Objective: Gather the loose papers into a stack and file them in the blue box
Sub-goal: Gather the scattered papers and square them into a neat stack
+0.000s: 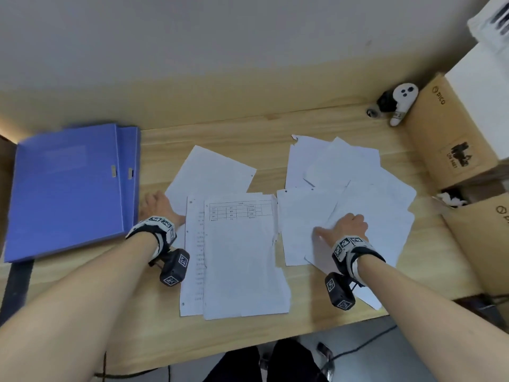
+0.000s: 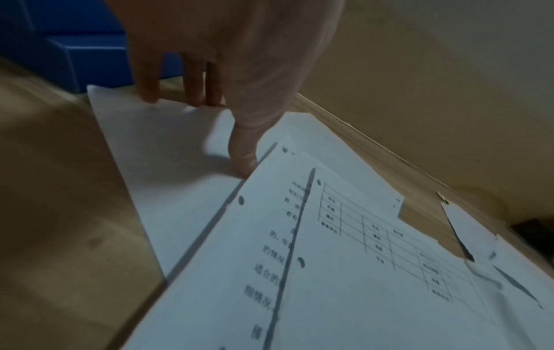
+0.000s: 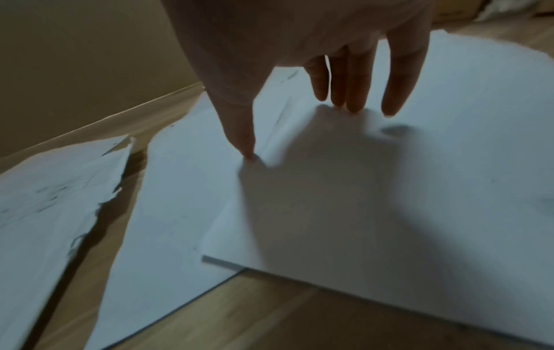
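Observation:
Two blue box files (image 1: 66, 188) lie flat at the table's left. Loose white papers are spread over the middle and right: a printed sheet with a table (image 1: 242, 255) on top of others, a blank sheet (image 1: 212, 172) behind it, and a fanned pile (image 1: 358, 175) on the right. My left hand (image 1: 155, 205) rests beside the blue box (image 2: 74, 59), with straight fingertips (image 2: 150, 94) and thumb touching the blank sheet (image 2: 168, 146). My right hand (image 1: 344, 226) presses spread fingers (image 3: 353, 101) and thumb on the right pile (image 3: 389, 189).
The wooden table (image 1: 275, 122) backs onto a wall. Cardboard boxes (image 1: 451, 133) stand at the right, another (image 1: 484, 238) nearer the right edge. A white controller (image 1: 399, 103) lies at the back right. My legs show below the front edge.

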